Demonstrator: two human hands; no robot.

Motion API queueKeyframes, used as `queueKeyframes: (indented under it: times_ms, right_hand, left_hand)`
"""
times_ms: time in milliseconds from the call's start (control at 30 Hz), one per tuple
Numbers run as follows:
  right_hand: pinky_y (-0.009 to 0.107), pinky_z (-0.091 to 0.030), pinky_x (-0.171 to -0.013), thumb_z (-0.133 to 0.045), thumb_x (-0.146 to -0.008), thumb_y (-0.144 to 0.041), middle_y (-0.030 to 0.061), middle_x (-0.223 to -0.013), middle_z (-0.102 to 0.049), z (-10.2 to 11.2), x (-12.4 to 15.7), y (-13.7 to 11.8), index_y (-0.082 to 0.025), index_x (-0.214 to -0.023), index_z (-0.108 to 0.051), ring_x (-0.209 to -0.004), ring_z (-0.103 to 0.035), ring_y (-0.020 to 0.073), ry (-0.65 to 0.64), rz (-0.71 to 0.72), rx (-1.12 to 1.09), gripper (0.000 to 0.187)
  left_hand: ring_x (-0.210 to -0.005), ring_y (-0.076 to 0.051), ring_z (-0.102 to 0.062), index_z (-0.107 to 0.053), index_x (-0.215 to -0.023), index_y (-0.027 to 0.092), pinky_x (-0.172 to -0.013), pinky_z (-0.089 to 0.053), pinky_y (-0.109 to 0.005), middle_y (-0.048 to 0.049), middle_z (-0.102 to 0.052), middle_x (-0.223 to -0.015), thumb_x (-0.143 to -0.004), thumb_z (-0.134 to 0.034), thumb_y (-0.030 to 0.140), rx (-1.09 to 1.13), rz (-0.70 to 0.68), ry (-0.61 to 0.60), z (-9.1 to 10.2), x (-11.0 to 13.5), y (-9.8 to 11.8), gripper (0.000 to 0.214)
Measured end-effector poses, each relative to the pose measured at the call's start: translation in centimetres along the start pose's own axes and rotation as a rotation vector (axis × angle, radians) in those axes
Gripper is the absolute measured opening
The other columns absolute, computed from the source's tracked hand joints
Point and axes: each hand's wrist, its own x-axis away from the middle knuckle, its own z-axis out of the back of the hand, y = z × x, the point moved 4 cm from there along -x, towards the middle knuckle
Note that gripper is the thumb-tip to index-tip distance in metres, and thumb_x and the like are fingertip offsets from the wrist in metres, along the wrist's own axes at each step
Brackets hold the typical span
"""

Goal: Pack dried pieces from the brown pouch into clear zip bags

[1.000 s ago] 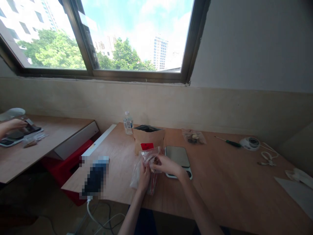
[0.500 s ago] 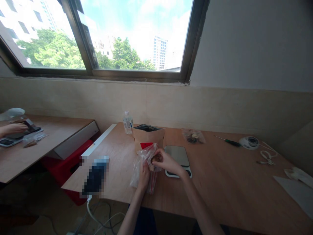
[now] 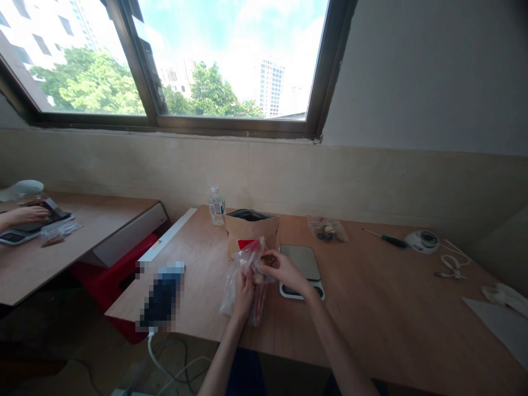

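Note:
My left hand (image 3: 245,290) is closed on a clear plastic zip bag (image 3: 230,291), holding it upright over the table. At the bag's mouth, my right hand (image 3: 285,269) pinches a brown, lumpy dried piece (image 3: 268,260); its exact kind is too small to tell. A paler piece (image 3: 258,279) shows between the two hands, against the bag. Just behind stands an open brown kraft paper pouch (image 3: 252,226) with a red label, partly covered by the bag. A digital kitchen scale (image 3: 303,263) lies to the right, under my right wrist.
A water bottle (image 3: 216,206) stands behind the pouch. Farther right are a bag of dried pieces (image 3: 328,230), a screwdriver (image 3: 394,241), a white dome camera (image 3: 423,241) and its cable (image 3: 452,266). A blurred-out phone-like thing (image 3: 160,297) lies left. Another person's hand (image 3: 31,215) works at the left table.
My right hand has shifted slightly up and right, lifting the brown piece toward the bag's mouth. The paler piece now shows below it. My left hand keeps its hold on the bag.

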Motion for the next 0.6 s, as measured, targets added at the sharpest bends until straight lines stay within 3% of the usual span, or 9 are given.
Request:
queueKeyframes:
  times_ms: [167, 300, 467, 600]
  right_hand:
    - [0.029, -0.049, -0.07, -0.067, -0.072, -0.035, 0.0063, -0.093, -0.066, 0.3, -0.1, 0.4, -0.015, -0.102, -0.06, -0.08, -0.061, 0.0164, 0.049, -0.032, -0.053, 0.037]
    - [0.032, -0.051, -0.072, -0.069, -0.07, -0.039, 0.0077, -0.093, -0.068, 0.3, -0.2, 0.3, -0.015, -0.099, -0.062, -0.082, -0.063, 0.0191, 0.034, -0.04, -0.133, 0.039]
    - [0.037, -0.049, -0.081, -0.069, -0.07, -0.045, 0.0074, -0.095, -0.069, 0.2, -0.1, -0.4, -0.016, -0.095, -0.066, -0.085, -0.064, 0.0211, 0.007, -0.015, -0.181, 0.038]
    - [0.036, -0.05, -0.08, -0.069, -0.07, -0.046, 0.0069, -0.095, -0.069, 0.3, 0.0, -0.6, -0.017, -0.095, -0.067, -0.084, -0.065, 0.0213, 0.01, -0.01, -0.198, 0.039]
  left_hand:
    - [-0.095, -0.022, -0.06, -0.054, -0.105, 0.018, -0.086, -0.045, -0.033, -0.0089, -0.064, -0.1, -0.081, -0.052, 0.051, 0.063, 0.088, -0.067, -0.6, 0.0, 0.2, 0.041]
    - [-0.101, -0.022, -0.059, -0.055, -0.106, 0.019, -0.09, -0.043, -0.034, -0.0081, -0.063, -0.106, -0.077, -0.061, 0.04, 0.211, 0.071, -0.13, -0.6, 0.1, -0.3, 0.037]
    - [-0.102, -0.024, -0.059, -0.057, -0.103, 0.018, -0.092, -0.043, -0.038, -0.0074, -0.065, -0.105, -0.069, -0.066, 0.035, 0.247, 0.1, -0.079, -0.1, 0.1, -1.5, 0.04]
    - [-0.097, -0.023, -0.06, -0.056, -0.102, 0.018, -0.088, -0.045, -0.036, -0.006, -0.066, -0.099, -0.069, -0.066, 0.035, 0.213, 0.077, -0.08, -0.3, 0.1, -0.9, 0.039]
